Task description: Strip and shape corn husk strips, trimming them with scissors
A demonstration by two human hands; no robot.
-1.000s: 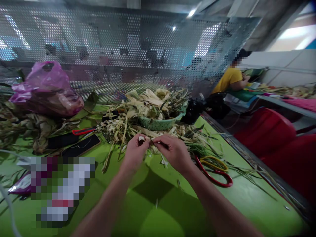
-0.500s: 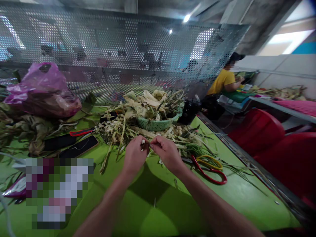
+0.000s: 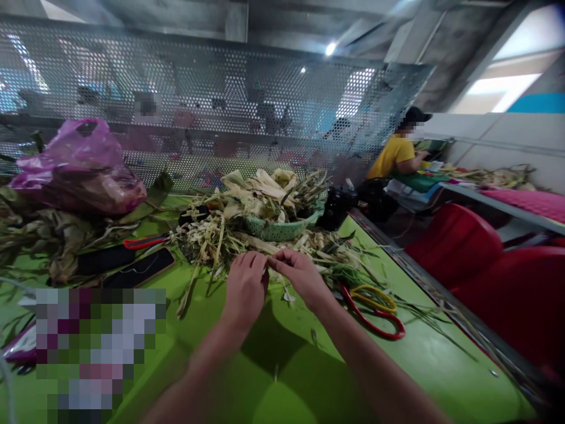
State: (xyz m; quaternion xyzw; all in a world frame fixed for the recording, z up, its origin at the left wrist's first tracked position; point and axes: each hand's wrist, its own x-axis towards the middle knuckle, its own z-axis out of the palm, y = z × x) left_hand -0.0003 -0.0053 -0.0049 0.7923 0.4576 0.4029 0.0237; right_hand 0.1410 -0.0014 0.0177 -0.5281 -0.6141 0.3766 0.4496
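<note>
My left hand (image 3: 245,287) and my right hand (image 3: 300,275) meet fingertip to fingertip over the green table (image 3: 424,359), both curled in a pinch. What they hold is hidden between the fingers. Just beyond them lies a heap of pale husk and leaf scraps (image 3: 220,232), spilling around a green plastic basket (image 3: 278,228) piled with more husks. Red and yellow handled scissors (image 3: 375,306) lie on the table to the right of my right hand.
Two dark phones (image 3: 141,268) and a red handled tool (image 3: 143,240) lie at left. A pink plastic bag (image 3: 79,168) sits on dried leaves at the back left. A perforated metal screen (image 3: 220,106) closes the back. A person in yellow (image 3: 395,156) works at right.
Both hands have lowered a little and closed tighter together. The small pale piece seen earlier at my left fingertips is no longer visible.
</note>
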